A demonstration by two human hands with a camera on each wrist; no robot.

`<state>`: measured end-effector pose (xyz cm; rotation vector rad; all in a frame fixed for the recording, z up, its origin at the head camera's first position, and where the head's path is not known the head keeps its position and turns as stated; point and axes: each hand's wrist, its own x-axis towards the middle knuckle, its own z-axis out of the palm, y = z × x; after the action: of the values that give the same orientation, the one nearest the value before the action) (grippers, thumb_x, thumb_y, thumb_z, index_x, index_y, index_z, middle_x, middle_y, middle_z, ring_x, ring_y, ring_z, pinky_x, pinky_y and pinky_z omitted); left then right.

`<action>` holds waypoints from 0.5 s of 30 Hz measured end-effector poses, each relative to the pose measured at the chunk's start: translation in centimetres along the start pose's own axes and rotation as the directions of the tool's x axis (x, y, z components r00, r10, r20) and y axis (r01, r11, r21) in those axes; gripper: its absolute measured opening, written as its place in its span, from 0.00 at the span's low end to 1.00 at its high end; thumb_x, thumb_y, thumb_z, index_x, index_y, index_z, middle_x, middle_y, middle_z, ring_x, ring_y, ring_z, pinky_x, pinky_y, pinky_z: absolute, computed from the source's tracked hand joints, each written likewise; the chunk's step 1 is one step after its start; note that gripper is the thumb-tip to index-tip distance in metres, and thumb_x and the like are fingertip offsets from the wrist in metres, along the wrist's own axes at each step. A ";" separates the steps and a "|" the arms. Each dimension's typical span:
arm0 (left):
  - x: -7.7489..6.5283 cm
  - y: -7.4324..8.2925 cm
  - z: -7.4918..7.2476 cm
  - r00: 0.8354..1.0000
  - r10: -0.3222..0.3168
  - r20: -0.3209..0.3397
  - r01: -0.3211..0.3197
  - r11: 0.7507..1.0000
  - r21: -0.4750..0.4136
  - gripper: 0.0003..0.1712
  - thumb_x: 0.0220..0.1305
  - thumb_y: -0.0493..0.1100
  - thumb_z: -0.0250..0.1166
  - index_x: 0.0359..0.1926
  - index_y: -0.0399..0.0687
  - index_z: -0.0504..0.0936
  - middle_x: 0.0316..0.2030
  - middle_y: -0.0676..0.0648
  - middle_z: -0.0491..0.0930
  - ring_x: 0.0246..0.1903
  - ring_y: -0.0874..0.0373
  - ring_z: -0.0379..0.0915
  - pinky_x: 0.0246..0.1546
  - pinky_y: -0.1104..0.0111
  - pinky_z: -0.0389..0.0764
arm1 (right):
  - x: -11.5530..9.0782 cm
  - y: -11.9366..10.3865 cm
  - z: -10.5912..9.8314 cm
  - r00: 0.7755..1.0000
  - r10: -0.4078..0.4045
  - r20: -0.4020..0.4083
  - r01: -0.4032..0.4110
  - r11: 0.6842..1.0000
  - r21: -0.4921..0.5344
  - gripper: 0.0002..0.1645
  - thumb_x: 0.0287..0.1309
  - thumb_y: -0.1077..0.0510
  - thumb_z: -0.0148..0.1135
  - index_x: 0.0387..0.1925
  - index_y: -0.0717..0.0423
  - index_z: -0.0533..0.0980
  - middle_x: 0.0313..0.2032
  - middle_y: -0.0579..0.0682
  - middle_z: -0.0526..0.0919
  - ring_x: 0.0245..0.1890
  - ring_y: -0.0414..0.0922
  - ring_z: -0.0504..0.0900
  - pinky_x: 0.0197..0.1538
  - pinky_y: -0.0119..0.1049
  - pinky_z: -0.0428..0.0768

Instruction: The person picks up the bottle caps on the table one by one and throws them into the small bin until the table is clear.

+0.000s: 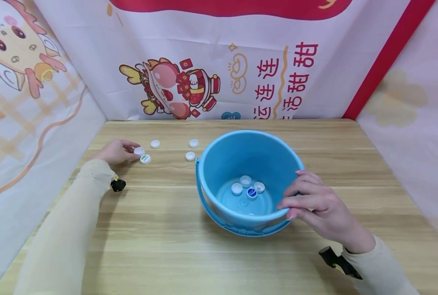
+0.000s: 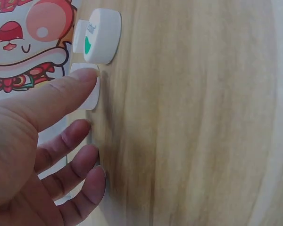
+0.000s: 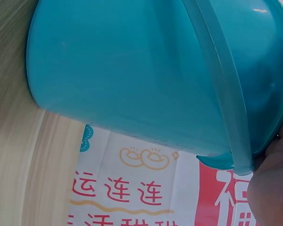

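Observation:
At the table's left side, my left hand (image 1: 118, 151) has its thumb and fingers around a white bottle cap (image 1: 139, 151). The thumb covers part of this cap (image 2: 91, 98) in the left wrist view. Close beside it lies a white cap with a green mark (image 1: 145, 159). My right hand (image 1: 316, 200) grips the right rim of a light blue bucket (image 1: 250, 218), thumb outside and fingers over the edge. Inside on the bottom sit several caps, among them a white cap (image 1: 236, 188) and one with a blue top (image 1: 252, 193).
Between the left hand and the bucket, further white caps lie on the wooden table (image 1: 159, 229): one cap (image 1: 155, 144) near the hand, two more caps (image 1: 194, 143) by the bucket. The bucket's handle (image 1: 219, 221) hangs down in front. Printed cloth (image 1: 204, 37) walls the table's back and sides.

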<state>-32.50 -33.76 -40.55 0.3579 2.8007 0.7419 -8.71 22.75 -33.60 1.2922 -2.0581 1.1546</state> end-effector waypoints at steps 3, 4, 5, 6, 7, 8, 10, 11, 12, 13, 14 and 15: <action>0.1 0.0 0.2 1.000 -0.013 0.004 0.013 1.000 -0.020 0.35 0.59 0.54 0.73 0.61 0.35 0.77 0.47 0.37 0.81 0.46 0.47 0.75 0.47 0.58 0.74 | 0.0 0.0 -0.1 1.000 -0.014 -0.005 0.014 1.000 0.003 0.16 0.61 0.47 0.63 0.39 0.55 0.86 0.35 0.48 0.83 0.43 0.45 0.76 0.68 0.45 0.59; 0.1 0.1 0.2 1.000 -0.018 0.009 0.018 0.999 -0.028 0.35 0.60 0.53 0.73 0.60 0.35 0.77 0.47 0.37 0.81 0.45 0.47 0.75 0.45 0.60 0.75 | 0.0 0.0 -0.1 1.000 -0.016 -0.007 0.016 1.000 0.004 0.16 0.61 0.47 0.63 0.39 0.55 0.86 0.35 0.48 0.83 0.43 0.45 0.76 0.68 0.45 0.59; 0.0 0.1 0.3 1.000 -0.023 0.007 0.024 0.999 -0.033 0.35 0.59 0.53 0.73 0.60 0.35 0.78 0.47 0.38 0.81 0.45 0.48 0.75 0.43 0.62 0.75 | 0.0 0.0 -0.1 1.000 -0.016 -0.008 0.016 1.000 0.002 0.16 0.61 0.47 0.63 0.39 0.55 0.86 0.35 0.48 0.83 0.43 0.45 0.76 0.68 0.45 0.59; 0.0 0.1 0.3 1.000 -0.027 0.005 0.028 0.999 -0.037 0.34 0.59 0.53 0.73 0.60 0.35 0.78 0.46 0.38 0.81 0.44 0.49 0.75 0.42 0.64 0.75 | 0.0 0.0 -0.1 1.000 -0.015 -0.007 0.015 1.000 0.000 0.16 0.62 0.47 0.63 0.39 0.55 0.86 0.35 0.48 0.83 0.44 0.45 0.76 0.68 0.45 0.59; -0.1 0.2 0.3 0.999 -0.034 0.002 0.034 0.998 -0.044 0.34 0.59 0.53 0.73 0.60 0.35 0.78 0.46 0.38 0.81 0.43 0.50 0.75 0.41 0.64 0.76 | 0.0 0.0 -0.1 1.000 -0.011 -0.006 0.011 1.000 -0.002 0.16 0.62 0.47 0.63 0.39 0.55 0.86 0.35 0.48 0.83 0.44 0.45 0.76 0.68 0.45 0.59; -0.2 0.3 0.3 0.999 -0.038 -0.001 0.038 0.998 -0.047 0.35 0.59 0.53 0.73 0.60 0.35 0.78 0.47 0.38 0.81 0.43 0.50 0.75 0.41 0.64 0.76 | 0.0 0.0 -0.1 1.000 -0.008 -0.005 0.008 1.000 -0.004 0.16 0.62 0.47 0.63 0.39 0.54 0.86 0.35 0.48 0.83 0.44 0.45 0.76 0.68 0.45 0.60; -0.4 0.3 0.3 0.998 -0.056 -0.010 0.055 0.997 -0.062 0.36 0.59 0.54 0.73 0.60 0.35 0.77 0.48 0.37 0.81 0.44 0.48 0.75 0.43 0.61 0.76 | 0.0 0.0 -0.1 1.000 -0.002 -0.003 0.002 1.000 -0.006 0.16 0.61 0.47 0.63 0.39 0.54 0.86 0.36 0.48 0.83 0.44 0.44 0.76 0.68 0.45 0.60; -0.5 0.3 0.3 0.998 -0.063 -0.017 0.062 0.996 -0.063 0.36 0.58 0.55 0.73 0.60 0.35 0.77 0.49 0.37 0.80 0.46 0.47 0.74 0.45 0.58 0.76 | -0.1 0.0 -0.1 1.000 0.001 -0.001 -0.001 1.000 -0.006 0.16 0.61 0.47 0.63 0.39 0.54 0.86 0.36 0.48 0.83 0.44 0.44 0.76 0.68 0.45 0.60; -0.6 0.3 0.3 0.997 -0.070 -0.024 0.069 0.996 -0.064 0.37 0.58 0.56 0.73 0.60 0.36 0.77 0.50 0.36 0.80 0.48 0.46 0.74 0.48 0.56 0.75 | -0.1 0.0 -0.1 1.000 0.004 0.000 -0.004 1.000 -0.007 0.16 0.61 0.47 0.63 0.39 0.54 0.86 0.36 0.48 0.83 0.44 0.44 0.76 0.68 0.45 0.60; -0.8 0.2 0.2 0.996 -0.078 -0.032 0.076 0.995 -0.064 0.38 0.58 0.57 0.73 0.61 0.37 0.77 0.52 0.36 0.80 0.50 0.44 0.74 0.51 0.53 0.74 | -0.1 0.0 -0.1 1.000 0.008 0.001 -0.008 1.000 -0.007 0.16 0.61 0.47 0.63 0.39 0.54 0.86 0.36 0.48 0.83 0.44 0.44 0.76 0.68 0.45 0.60; -0.9 0.2 0.1 0.996 -0.083 -0.040 0.080 0.995 -0.064 0.38 0.57 0.58 0.73 0.61 0.38 0.77 0.53 0.35 0.79 0.52 0.43 0.73 0.54 0.50 0.72 | -0.1 0.0 -0.1 1.000 0.008 0.002 -0.008 1.000 -0.008 0.16 0.61 0.47 0.63 0.39 0.54 0.86 0.36 0.48 0.83 0.44 0.44 0.76 0.68 0.45 0.60; -1.0 0.2 0.0 0.995 -0.088 -0.044 0.085 0.994 -0.066 0.39 0.57 0.59 0.73 0.61 0.38 0.77 0.54 0.35 0.79 0.54 0.41 0.72 0.56 0.47 0.70 | -0.1 0.0 -0.2 1.000 0.009 0.002 -0.009 1.000 -0.009 0.16 0.61 0.47 0.63 0.39 0.54 0.87 0.36 0.48 0.83 0.44 0.44 0.76 0.68 0.45 0.60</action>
<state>-31.51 -33.89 -40.35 0.2089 2.8075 0.8283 -8.63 22.94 -33.58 1.2824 -2.0701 1.1475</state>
